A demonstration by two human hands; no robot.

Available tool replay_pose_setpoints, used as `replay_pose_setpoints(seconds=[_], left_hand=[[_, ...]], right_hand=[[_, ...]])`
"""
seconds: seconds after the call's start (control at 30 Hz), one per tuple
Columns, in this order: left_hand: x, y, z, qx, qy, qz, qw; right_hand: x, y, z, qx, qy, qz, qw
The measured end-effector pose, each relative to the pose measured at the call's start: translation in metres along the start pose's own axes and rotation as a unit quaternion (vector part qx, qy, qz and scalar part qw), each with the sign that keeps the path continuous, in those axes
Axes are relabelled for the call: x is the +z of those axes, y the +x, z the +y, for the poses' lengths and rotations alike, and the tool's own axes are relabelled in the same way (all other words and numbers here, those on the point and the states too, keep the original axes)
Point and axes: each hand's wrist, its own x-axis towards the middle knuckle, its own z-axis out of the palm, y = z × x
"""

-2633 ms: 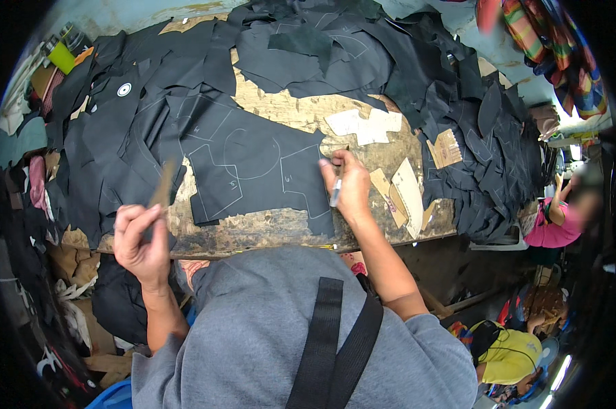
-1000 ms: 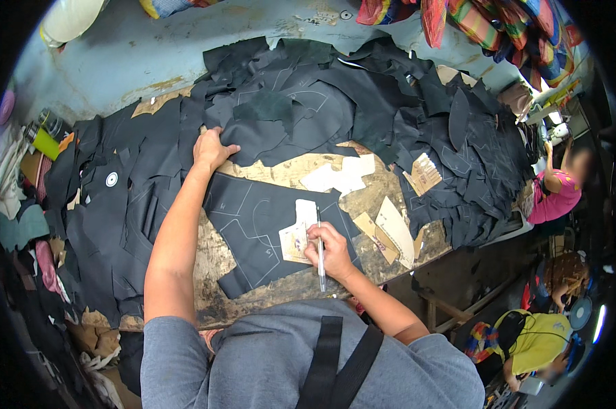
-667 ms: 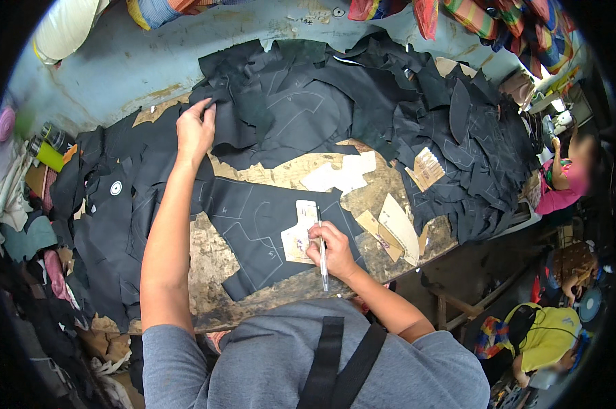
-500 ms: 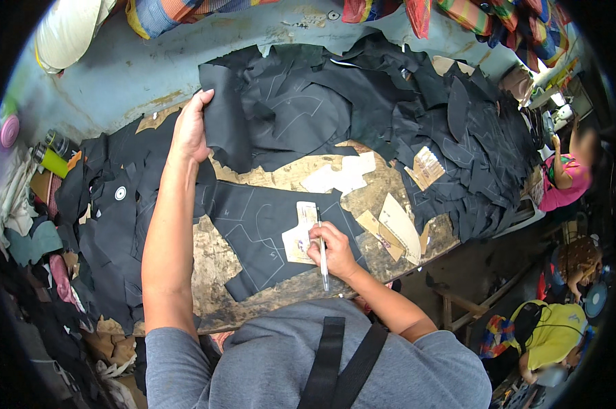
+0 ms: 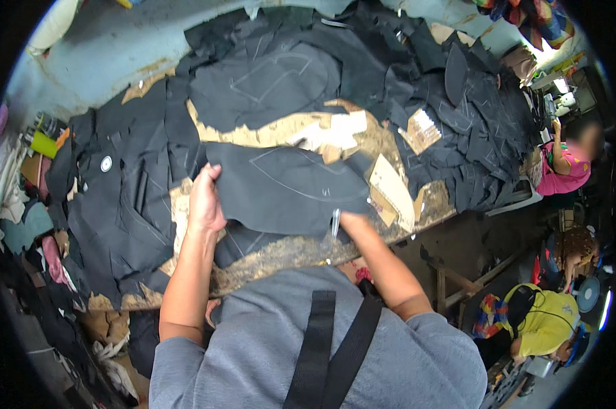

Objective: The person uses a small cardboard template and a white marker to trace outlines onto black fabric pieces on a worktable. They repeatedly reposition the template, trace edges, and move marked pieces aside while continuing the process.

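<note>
A black sheet of leather-like material (image 5: 287,180), with white drawn outlines, is spread between my two hands over the near part of the table. My left hand (image 5: 206,201) is closed on its left edge, the thumb lying toward the top. At the lower right corner of the sheet is my right hand (image 5: 356,223), blurred and partly covered, its fingers mostly hidden. A pale pen (image 5: 335,223) sticks out from that hand. Beneath the sheet lies another black piece (image 5: 243,245), only partly showing. Just beyond are white and tan pattern pieces (image 5: 345,133).
Black sheets and scraps (image 5: 485,129) cover much of the worn wooden table (image 5: 274,255). Cardboard patterns (image 5: 393,191) lie right of my hands. A green-capped bottle (image 5: 43,144) stands at the left. To the right, a person in pink (image 5: 564,167) and one in yellow (image 5: 543,317) sit nearby.
My left hand has come down toward me with a black sheet, which now covers the marked piece. My right hand has moved right, to the sheet's corner, still with the pen.
</note>
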Motion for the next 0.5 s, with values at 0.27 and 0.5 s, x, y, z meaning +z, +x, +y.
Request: replay_pose_setpoints(seconds=[0.27,0.5], left_hand=[[-0.063,-0.059,-0.045,-0.011,0.220,0.083,0.972],[-0.052,-0.073,-0.043,0.032,0.259,0.143,0.955]], right_hand=[[-0.086,0.054,0.026,-0.024,0.059,0.155,0.986],[-0.113,0.053,-0.018,0.084,0.214,0.154,0.961]])
